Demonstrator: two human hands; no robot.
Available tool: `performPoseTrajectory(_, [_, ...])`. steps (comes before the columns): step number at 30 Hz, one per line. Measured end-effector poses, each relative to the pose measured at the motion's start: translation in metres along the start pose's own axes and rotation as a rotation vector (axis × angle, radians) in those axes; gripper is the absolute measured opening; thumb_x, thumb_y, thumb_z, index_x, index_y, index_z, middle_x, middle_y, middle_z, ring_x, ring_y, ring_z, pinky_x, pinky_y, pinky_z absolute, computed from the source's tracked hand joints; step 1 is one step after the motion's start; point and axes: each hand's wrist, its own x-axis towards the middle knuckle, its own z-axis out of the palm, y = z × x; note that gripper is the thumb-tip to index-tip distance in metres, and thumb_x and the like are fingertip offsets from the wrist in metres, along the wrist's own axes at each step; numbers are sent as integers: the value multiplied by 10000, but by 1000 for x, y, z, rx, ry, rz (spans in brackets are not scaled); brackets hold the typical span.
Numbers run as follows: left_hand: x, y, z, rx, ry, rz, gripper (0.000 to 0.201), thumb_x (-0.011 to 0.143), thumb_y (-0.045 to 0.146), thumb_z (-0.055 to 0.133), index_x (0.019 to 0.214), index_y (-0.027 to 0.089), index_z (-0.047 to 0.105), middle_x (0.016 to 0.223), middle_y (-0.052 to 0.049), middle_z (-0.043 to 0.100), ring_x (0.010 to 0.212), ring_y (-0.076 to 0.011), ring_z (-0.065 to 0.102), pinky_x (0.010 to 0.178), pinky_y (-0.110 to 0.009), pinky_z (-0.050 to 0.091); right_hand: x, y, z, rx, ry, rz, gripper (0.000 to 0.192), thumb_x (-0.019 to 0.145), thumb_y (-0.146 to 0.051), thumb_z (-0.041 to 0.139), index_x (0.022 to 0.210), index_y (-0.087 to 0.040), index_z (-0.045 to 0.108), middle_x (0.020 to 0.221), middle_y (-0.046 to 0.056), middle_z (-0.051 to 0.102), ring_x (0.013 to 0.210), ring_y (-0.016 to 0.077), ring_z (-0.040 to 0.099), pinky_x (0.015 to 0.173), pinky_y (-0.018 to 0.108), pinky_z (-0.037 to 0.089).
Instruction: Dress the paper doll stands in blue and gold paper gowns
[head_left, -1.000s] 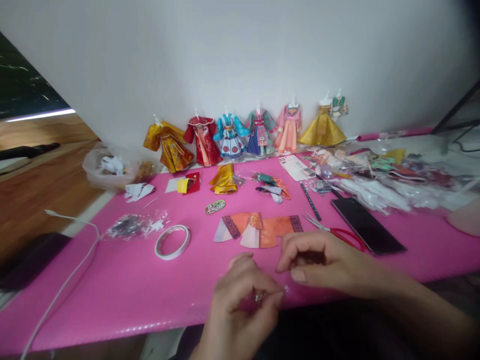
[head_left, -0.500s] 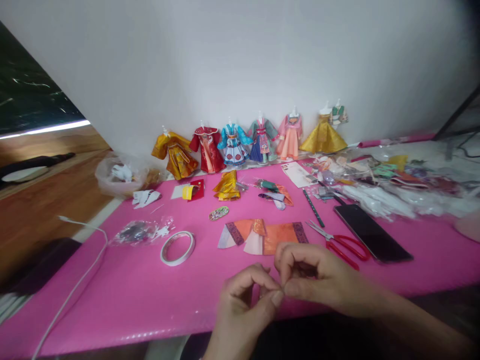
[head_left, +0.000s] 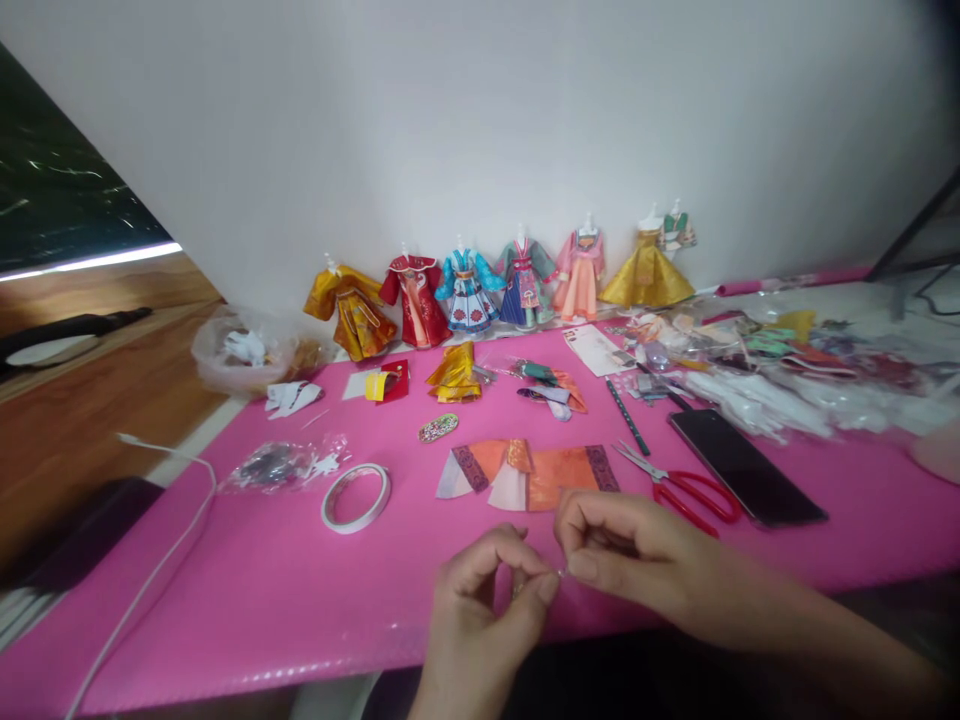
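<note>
My left hand (head_left: 491, 595) is pinched, thumb against forefinger, above the front edge of the pink table (head_left: 300, 610). A tiny pale thing (head_left: 561, 573) shows at its fingertips, too small to name. Just to the right, my right hand (head_left: 630, 545) is closed in a pinch as well, its fingertips close to the same spot; what lies between them is hidden. Behind the hands lies an orange doll garment piece (head_left: 562, 475) with purple trim and pale cuffs. Red-handled scissors (head_left: 682, 488) rest beyond my right hand, slightly apart.
A roll of white tape (head_left: 356, 498) lies at left, near a plastic bag of small parts (head_left: 274, 465). A phone (head_left: 746, 465) and a heap of bagged pieces (head_left: 780, 365) are at right. Several dressed doll forms, one in red (head_left: 416, 300), stand along the wall. A white cable (head_left: 165, 555) crosses the left side.
My fingertips have drawn slightly apart, and a tiny pale thing now shows between them. Both hands stay pinched in nearly the same place. The things on the table have not moved.
</note>
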Motion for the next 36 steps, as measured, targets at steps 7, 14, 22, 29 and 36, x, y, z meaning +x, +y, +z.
performPoseTrajectory(7, [0,2,0,-39,46,-71,184,789,257,690,644,193,597,610,59,489,638,-115,464,1026,-374,388,4,4,-3,72,85,11,207,915,-376,600,817,-194,599,676,-63,451,584,91,350,562,232,301])
performPoseTrajectory(14, [-1,-1,0,-87,59,-104,174,777,286,726,665,190,633,634,42,519,663,-120,466,707,-232,416,6,6,7,156,102,-1,221,890,-404,620,838,-192,659,756,-25,568,673,111,458,631,241,344])
performPoseTrajectory(22, [-2,-2,4,-115,69,-153,65,754,283,763,764,219,765,731,1,672,729,-139,570,734,-242,472,7,4,3,-39,204,-7,177,852,-340,614,774,-184,583,653,-51,441,596,110,370,551,258,283])
performPoseTrajectory(29, [-4,-5,7,-184,6,-233,421,693,281,822,1097,190,745,724,-26,696,696,-161,651,688,-287,546,4,-6,-12,-248,302,-45,136,823,-280,601,719,-194,582,621,-51,461,547,102,380,510,248,288])
performPoseTrajectory(36, [-1,-8,8,-306,-107,-339,355,711,185,810,1049,169,705,720,-5,712,626,-125,680,635,-237,542,7,-5,-22,-188,267,-32,141,826,-297,612,731,-193,621,664,-26,545,611,125,458,559,255,349])
